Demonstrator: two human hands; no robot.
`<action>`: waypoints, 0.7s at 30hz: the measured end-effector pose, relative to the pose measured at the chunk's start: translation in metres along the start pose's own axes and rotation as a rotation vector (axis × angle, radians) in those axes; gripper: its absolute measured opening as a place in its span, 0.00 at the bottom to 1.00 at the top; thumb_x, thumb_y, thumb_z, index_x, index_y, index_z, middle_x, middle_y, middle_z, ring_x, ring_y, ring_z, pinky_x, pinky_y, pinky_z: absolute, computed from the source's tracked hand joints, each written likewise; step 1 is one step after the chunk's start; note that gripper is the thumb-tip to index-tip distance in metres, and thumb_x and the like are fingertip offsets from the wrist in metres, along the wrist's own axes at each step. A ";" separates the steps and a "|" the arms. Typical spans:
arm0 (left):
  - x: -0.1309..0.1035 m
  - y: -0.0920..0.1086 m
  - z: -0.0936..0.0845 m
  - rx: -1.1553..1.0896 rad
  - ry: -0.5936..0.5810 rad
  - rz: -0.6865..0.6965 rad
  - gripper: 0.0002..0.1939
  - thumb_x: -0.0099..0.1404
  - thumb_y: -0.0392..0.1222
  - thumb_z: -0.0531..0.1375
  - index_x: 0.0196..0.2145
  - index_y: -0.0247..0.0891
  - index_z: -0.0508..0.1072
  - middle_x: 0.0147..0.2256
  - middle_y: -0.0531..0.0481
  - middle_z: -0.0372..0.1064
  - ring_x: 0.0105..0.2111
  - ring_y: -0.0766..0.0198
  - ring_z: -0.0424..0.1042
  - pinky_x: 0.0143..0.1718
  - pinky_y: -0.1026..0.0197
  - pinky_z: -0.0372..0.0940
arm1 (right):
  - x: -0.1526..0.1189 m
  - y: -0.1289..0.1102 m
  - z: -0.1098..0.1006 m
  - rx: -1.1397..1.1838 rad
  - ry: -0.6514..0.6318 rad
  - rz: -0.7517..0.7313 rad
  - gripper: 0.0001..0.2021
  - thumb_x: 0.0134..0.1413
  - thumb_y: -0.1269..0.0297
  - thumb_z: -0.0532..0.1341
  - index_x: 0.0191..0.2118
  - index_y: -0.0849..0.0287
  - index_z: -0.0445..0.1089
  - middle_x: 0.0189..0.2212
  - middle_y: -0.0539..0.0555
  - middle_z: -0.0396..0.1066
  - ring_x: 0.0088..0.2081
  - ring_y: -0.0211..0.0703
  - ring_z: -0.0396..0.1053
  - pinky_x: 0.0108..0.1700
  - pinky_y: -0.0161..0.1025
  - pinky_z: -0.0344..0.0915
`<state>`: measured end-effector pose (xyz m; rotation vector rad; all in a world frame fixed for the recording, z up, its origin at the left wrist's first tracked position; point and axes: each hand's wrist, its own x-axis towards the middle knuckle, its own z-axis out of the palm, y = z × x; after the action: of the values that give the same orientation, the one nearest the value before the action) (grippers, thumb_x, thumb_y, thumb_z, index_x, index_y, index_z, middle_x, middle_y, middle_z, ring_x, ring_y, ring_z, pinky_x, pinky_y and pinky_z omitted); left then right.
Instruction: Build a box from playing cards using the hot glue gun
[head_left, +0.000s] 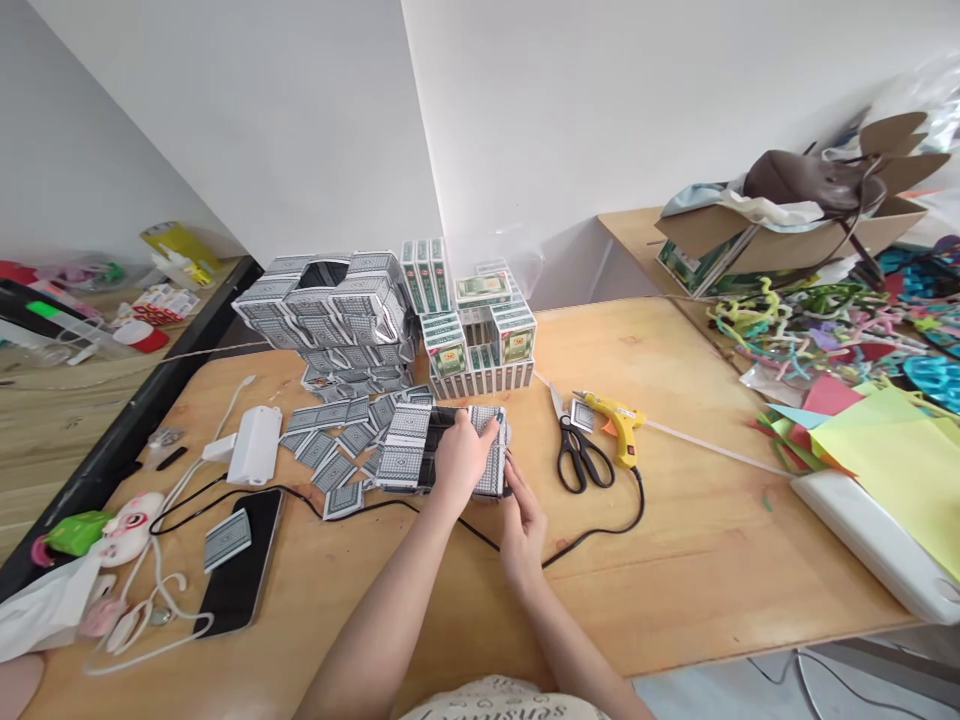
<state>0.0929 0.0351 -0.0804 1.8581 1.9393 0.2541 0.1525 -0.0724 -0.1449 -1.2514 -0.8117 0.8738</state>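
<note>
A flat, dark block covered in grey-patterned playing cards point(406, 447) lies on the table in front of me. Across its top reaches my left hand point(463, 452), its thumb and fingers closed on the block's right part. At the near right corner, my right hand point(523, 520) has its fingers pressed together against the block's side. Loose playing cards point(332, 472) lie scattered face down left of the block. Behind them stands a tall stack of card-covered blocks point(330, 310). Boxed card decks point(517, 340) sit in and around a tray beside that stack.
Black-handled scissors point(579, 458) and a yellow glue gun point(626, 430) lie to the right, its black cord running under my arms. A phone point(244, 570), a white power adapter point(255, 445) and cables are at left. Coloured paper point(885, 460) and a white case point(877, 545) lie at right.
</note>
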 end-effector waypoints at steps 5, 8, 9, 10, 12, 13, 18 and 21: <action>-0.006 0.006 0.000 0.072 -0.002 -0.039 0.24 0.63 0.56 0.46 0.43 0.31 0.61 0.33 0.34 0.72 0.35 0.49 0.73 0.28 0.60 0.60 | 0.000 -0.005 0.008 0.032 0.051 0.081 0.20 0.51 0.62 0.58 0.51 0.59 0.67 0.55 0.57 0.61 0.58 0.50 0.56 0.59 0.51 0.52; -0.008 0.007 -0.002 0.080 0.008 -0.045 0.24 0.63 0.56 0.46 0.43 0.30 0.62 0.32 0.34 0.72 0.35 0.48 0.73 0.29 0.58 0.60 | 0.000 -0.005 0.018 0.032 0.138 0.142 0.20 0.51 0.60 0.58 0.50 0.60 0.67 0.54 0.58 0.63 0.56 0.50 0.58 0.58 0.50 0.54; -0.008 0.006 -0.003 0.071 0.008 -0.049 0.24 0.63 0.56 0.46 0.42 0.31 0.62 0.32 0.34 0.72 0.35 0.47 0.73 0.30 0.58 0.61 | -0.001 -0.005 0.020 0.033 0.164 0.149 0.20 0.50 0.60 0.58 0.49 0.61 0.67 0.53 0.59 0.64 0.55 0.50 0.59 0.58 0.50 0.54; -0.008 0.004 -0.004 0.053 0.002 -0.053 0.24 0.62 0.56 0.47 0.42 0.31 0.62 0.33 0.33 0.72 0.35 0.47 0.72 0.31 0.57 0.61 | -0.001 -0.005 0.023 0.035 0.186 0.149 0.20 0.50 0.59 0.58 0.49 0.61 0.67 0.53 0.59 0.64 0.55 0.50 0.60 0.57 0.50 0.55; -0.007 -0.003 -0.006 -0.031 -0.040 -0.052 0.22 0.61 0.56 0.50 0.40 0.32 0.63 0.34 0.34 0.72 0.37 0.47 0.72 0.33 0.56 0.62 | -0.001 -0.005 0.027 0.044 0.205 0.144 0.19 0.50 0.59 0.58 0.48 0.60 0.67 0.52 0.59 0.65 0.54 0.49 0.61 0.57 0.49 0.56; -0.006 -0.007 -0.007 -0.110 -0.082 -0.041 0.21 0.60 0.55 0.52 0.40 0.33 0.63 0.35 0.35 0.72 0.37 0.48 0.72 0.34 0.56 0.62 | -0.001 -0.005 0.029 0.054 0.201 0.141 0.19 0.50 0.59 0.58 0.48 0.60 0.67 0.51 0.60 0.65 0.53 0.49 0.62 0.57 0.49 0.56; -0.005 -0.032 -0.017 -0.763 -0.506 0.072 0.18 0.56 0.40 0.60 0.44 0.35 0.63 0.43 0.43 0.70 0.43 0.60 0.70 0.41 0.61 0.63 | 0.002 -0.007 0.031 0.136 0.173 0.128 0.19 0.50 0.60 0.58 0.48 0.60 0.65 0.51 0.60 0.66 0.53 0.48 0.62 0.55 0.49 0.57; -0.004 -0.039 -0.020 -0.909 -0.617 0.042 0.22 0.52 0.32 0.60 0.46 0.35 0.63 0.43 0.45 0.70 0.43 0.61 0.70 0.41 0.61 0.64 | 0.003 -0.006 0.032 0.138 0.178 0.116 0.18 0.50 0.60 0.58 0.47 0.60 0.66 0.50 0.61 0.66 0.53 0.49 0.63 0.55 0.50 0.58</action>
<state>0.0491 0.0311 -0.0780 1.1633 1.0778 0.4234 0.1264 -0.0563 -0.1349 -1.2434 -0.5322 0.8822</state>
